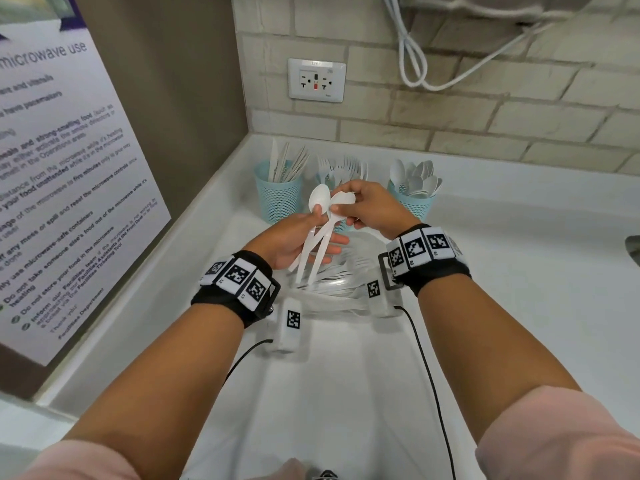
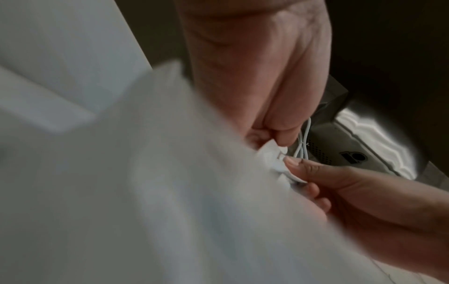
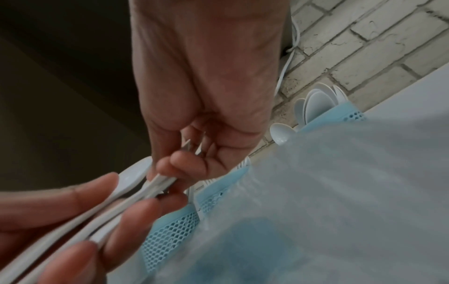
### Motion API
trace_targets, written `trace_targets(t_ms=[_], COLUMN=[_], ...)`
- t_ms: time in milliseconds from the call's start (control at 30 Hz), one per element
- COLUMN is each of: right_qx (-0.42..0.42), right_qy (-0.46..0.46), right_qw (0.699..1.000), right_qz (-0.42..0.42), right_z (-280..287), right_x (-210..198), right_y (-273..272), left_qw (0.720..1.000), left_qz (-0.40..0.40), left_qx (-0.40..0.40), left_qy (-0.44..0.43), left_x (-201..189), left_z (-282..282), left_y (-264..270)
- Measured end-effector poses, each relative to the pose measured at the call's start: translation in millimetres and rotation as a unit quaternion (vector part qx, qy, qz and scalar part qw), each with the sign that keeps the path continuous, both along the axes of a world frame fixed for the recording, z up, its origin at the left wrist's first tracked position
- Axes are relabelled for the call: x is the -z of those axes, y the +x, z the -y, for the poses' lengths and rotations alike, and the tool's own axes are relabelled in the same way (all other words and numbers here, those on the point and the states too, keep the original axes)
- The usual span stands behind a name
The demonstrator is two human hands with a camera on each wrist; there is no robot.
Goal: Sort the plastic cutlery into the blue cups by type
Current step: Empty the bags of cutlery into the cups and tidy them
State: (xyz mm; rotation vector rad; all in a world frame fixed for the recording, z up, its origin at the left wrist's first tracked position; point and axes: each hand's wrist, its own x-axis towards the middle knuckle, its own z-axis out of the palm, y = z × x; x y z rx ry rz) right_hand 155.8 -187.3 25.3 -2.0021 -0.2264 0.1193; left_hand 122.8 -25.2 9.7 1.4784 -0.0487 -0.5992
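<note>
Right now a small bunch of white plastic spoons [image 1: 320, 223] is held above the tabletop [image 1: 519, 271], just in front of the middle blue cup [image 1: 341, 225], which the hands largely hide. The left hand [image 1: 294, 242] carries the bunch by its handles, thumb pressed over the necks and the other fingers lying fairly straight beneath, with the handles slanting down past the palm. The right hand [image 1: 372, 206] comes in from the other side and its fingers pinch the bowl ends of the spoons (the right wrist view shows fingertips closed on the stacked white edges). Left of the middle cup stands a blue mesh cup [image 1: 278, 192] with knives upright in it; right of the middle cup stands another blue cup [image 1: 415, 199] filled with spoons, bowls up. Forks rise from the middle cup itself. Nearer the person than the middle cup, under the wrists, lies a loose heap of cutlery [image 1: 332, 289], seemingly in clear wrapping. A wall socket [image 1: 317, 80] sits on the brick wall behind the middle cup.
</note>
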Motion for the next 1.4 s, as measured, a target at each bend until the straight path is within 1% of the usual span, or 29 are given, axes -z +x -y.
trace_targets(t_ms=[100,167,233,300,400,467,567,600,700,733,800,833,867,900,933,967,1000,1033,1067,1100,1133,1233,1300,1333,1367,1400], right_qx=[0.014,0.021,0.021,0.011,0.004,0.046,0.133,0.136,0.088,0.084,0.122,0.163,0.217,0.273,0.326,0.369,0.400,0.414,0.418,0.414,0.403,0.359,0.340,0.328,0.312,0.291], right_qy=[0.030,0.073,0.107,0.107,0.073,0.068,0.094,0.102,0.102,0.097,0.092,0.090,0.081,0.070,0.058,0.040,0.012,-0.021,-0.052,-0.079,-0.101,-0.138,-0.163,-0.191,-0.241,-0.304], right_qw=[0.999,0.997,0.994,0.994,0.997,0.996,0.985,0.984,0.990,0.991,0.987,0.980,0.968,0.948,0.924,0.898,0.877,0.862,0.855,0.854,0.858,0.874,0.885,0.887,0.884,0.873], right_qz=[-0.006,-0.012,-0.019,-0.026,-0.010,0.015,0.058,0.061,0.044,0.039,0.047,0.067,0.101,0.146,0.192,0.234,0.267,0.291,0.302,0.304,0.303,0.296,0.274,0.262,0.253,0.245], right_z=[-1,-1,-2,-4,-5,-1,7,7,4,6,16,24,33,44,54,63,71,77,80,81,80,77,76,77,78,78], right_x=[3,3,0,-2,0,2,4,4,5,4,1,-4,-10,-18,-26,-34,-39,-42,-42,-40,-36,-20,-10,-5,2,9], right_y=[3,3,3,2,3,6,10,9,3,3,6,8,9,8,5,2,0,-2,-2,-1,1,8,14,18,23,26], left_qw=[1.000,0.999,1.000,1.000,0.998,0.997,0.997,0.995,0.990,0.989,0.988,0.984,0.977,0.966,0.951,0.929,0.904,0.880,0.859,0.843,0.832,0.823,0.819,0.816,0.814,0.811], left_qz=[0.000,-0.001,-0.004,0.009,0.038,0.043,0.053,0.065,0.092,0.093,0.093,0.097,0.107,0.122,0.144,0.171,0.191,0.204,0.213,0.221,0.228,0.236,0.239,0.241,0.243,0.245], left_qx=[0.010,0.026,0.020,0.012,0.034,0.044,0.031,0.026,0.028,0.026,0.009,-0.001,-0.004,0.005,0.027,0.057,0.085,0.107,0.123,0.136,0.146,0.159,0.164,0.167,0.170,0.172], left_qy=[0.017,0.028,0.020,0.016,0.034,0.037,0.051,0.066,0.107,0.111,0.125,0.149,0.185,0.227,0.273,0.323,0.373,0.416,0.448,0.471,0.484,0.492,0.496,0.498,0.500,0.502], left_x=[4,5,6,6,6,5,5,5,4,3,4,4,6,8,10,12,13,14,14,16,17,22,24,24,24,24], left_z=[2,4,5,8,12,10,6,6,14,18,22,21,19,16,12,8,4,1,0,0,0,2,2,1,1,1], left_y=[3,5,6,7,8,9,11,10,6,4,2,2,3,3,3,4,4,4,3,3,2,0,-1,-1,-2,-2])
